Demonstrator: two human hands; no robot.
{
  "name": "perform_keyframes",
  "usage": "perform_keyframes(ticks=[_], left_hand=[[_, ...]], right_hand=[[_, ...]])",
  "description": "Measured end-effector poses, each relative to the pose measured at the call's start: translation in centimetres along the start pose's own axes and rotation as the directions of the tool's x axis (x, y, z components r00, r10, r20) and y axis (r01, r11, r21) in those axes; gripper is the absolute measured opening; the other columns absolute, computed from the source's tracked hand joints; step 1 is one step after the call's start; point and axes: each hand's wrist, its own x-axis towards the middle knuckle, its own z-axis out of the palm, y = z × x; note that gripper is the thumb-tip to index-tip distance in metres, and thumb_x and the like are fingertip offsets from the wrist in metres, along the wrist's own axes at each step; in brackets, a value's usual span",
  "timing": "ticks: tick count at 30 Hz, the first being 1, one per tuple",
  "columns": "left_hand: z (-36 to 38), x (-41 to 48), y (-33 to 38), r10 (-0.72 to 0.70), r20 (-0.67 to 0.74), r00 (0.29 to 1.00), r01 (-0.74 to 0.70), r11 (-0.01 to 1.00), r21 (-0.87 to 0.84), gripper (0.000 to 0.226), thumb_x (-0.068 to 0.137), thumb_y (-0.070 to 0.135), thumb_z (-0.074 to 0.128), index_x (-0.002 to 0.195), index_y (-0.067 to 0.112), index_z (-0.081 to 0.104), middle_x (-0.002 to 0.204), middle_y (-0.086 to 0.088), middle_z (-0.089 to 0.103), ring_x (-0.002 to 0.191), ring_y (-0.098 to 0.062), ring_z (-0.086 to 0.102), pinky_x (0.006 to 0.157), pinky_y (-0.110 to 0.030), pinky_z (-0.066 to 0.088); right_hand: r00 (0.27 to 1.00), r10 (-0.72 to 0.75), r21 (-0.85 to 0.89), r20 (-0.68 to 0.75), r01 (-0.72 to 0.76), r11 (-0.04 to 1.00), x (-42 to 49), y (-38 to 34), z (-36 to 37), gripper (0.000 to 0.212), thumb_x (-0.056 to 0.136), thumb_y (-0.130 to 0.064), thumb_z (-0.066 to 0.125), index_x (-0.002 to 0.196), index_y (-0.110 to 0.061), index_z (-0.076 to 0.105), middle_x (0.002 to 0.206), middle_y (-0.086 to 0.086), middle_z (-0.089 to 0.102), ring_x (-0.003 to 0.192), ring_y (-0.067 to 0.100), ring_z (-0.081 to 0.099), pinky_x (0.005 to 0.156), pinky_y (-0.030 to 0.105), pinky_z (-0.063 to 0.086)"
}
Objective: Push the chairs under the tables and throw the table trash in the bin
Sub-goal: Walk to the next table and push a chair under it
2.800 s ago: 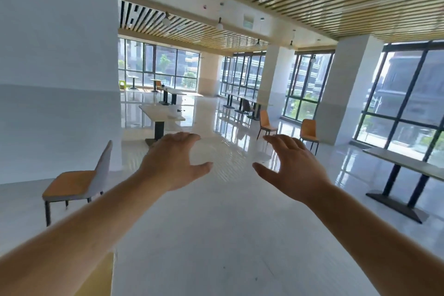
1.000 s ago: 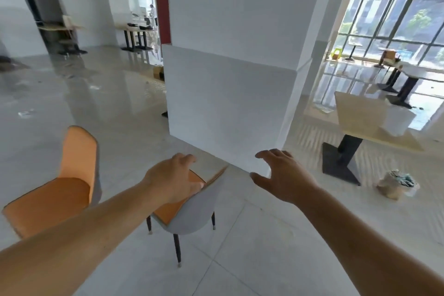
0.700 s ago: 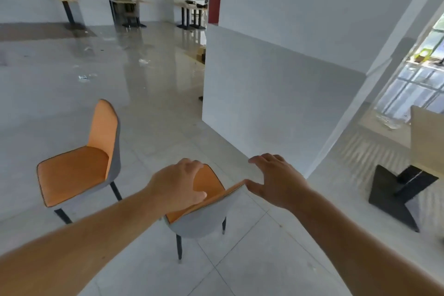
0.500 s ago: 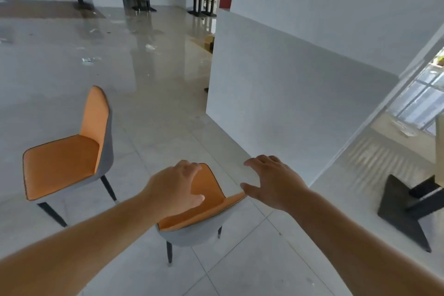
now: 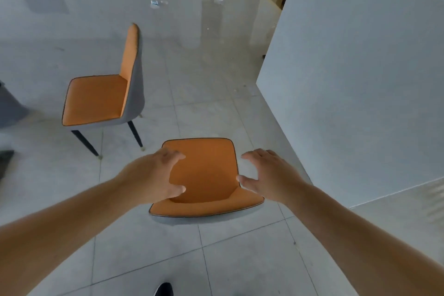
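An orange chair (image 5: 204,173) with a grey shell stands right below me on the tiled floor, its backrest toward me. My left hand (image 5: 153,175) hovers over the left side of the seat, fingers spread and curved, holding nothing. My right hand (image 5: 266,175) is beside the chair's right edge, also open, thumb close to the backrest corner. A second orange chair (image 5: 101,96) stands further off to the left, turned sideways. No table or trash bin is visible.
A large white pillar (image 5: 355,79) rises close on the right. Small scraps of litter (image 5: 155,3) lie on the glossy floor far ahead. A grey object (image 5: 9,108) shows at the left edge. My shoe (image 5: 164,289) is at the bottom.
My view has turned left from the open hall and dropped down onto the near chair. Both hands have come closer to it and now flank its seat and backrest.
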Motion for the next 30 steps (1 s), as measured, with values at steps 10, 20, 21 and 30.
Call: perform_keyframes(ticks=[10,20,21,30], left_hand=[[8.9,-1.4,3.7,-0.173,0.212,0.962,0.192,0.979,-0.074,0.087,0.073,0.07,0.073,0.148,0.042,0.04,0.151,0.018,0.045,0.125,-0.008,0.052,0.096,-0.031,0.047],[13.7,-0.7,0.5,-0.203,0.151,0.967,0.199,0.979,0.043,0.024,0.088,0.049,0.068,0.11,0.043,0.06,0.082,0.017,0.059,0.074,-0.003,0.056,0.064,-0.024,0.044],[13.8,-0.8,0.1,-0.197,0.142,0.97,0.191,0.98,0.053,0.018,0.089,0.048,0.067,0.105,0.042,0.06,0.078,0.017,0.058,0.071,-0.002,0.054,0.063,-0.024,0.042],[13.2,-4.8,-4.3,-0.255,0.115,0.96,0.252,0.967,0.046,0.02,0.091,0.045,0.064,0.085,0.044,0.046,0.073,0.016,0.055,0.067,-0.004,0.052,0.057,-0.022,0.033]], right_hand=[[0.948,-0.197,0.104,0.251,0.176,0.979,-1.0,4.1,9.8,0.072,0.086,-0.08,0.054,0.144,-0.038,0.048,0.139,-0.014,0.055,0.128,0.015,0.049,0.099,0.038,0.05],[0.962,-0.175,0.076,0.208,0.163,0.984,-0.3,4.4,13.3,0.046,0.093,-0.028,0.062,0.138,-0.038,0.056,0.124,-0.012,0.061,0.103,0.016,0.059,0.085,0.035,0.054],[0.96,-0.186,0.069,0.208,0.175,0.982,-0.1,4.2,13.4,0.045,0.093,-0.027,0.063,0.137,-0.038,0.057,0.123,-0.012,0.062,0.102,0.015,0.06,0.085,0.035,0.054],[0.931,-0.297,0.092,0.211,0.284,0.955,2.2,-1.4,14.1,0.043,0.094,-0.024,0.065,0.133,-0.039,0.058,0.119,-0.012,0.062,0.102,0.014,0.059,0.087,0.036,0.054]])
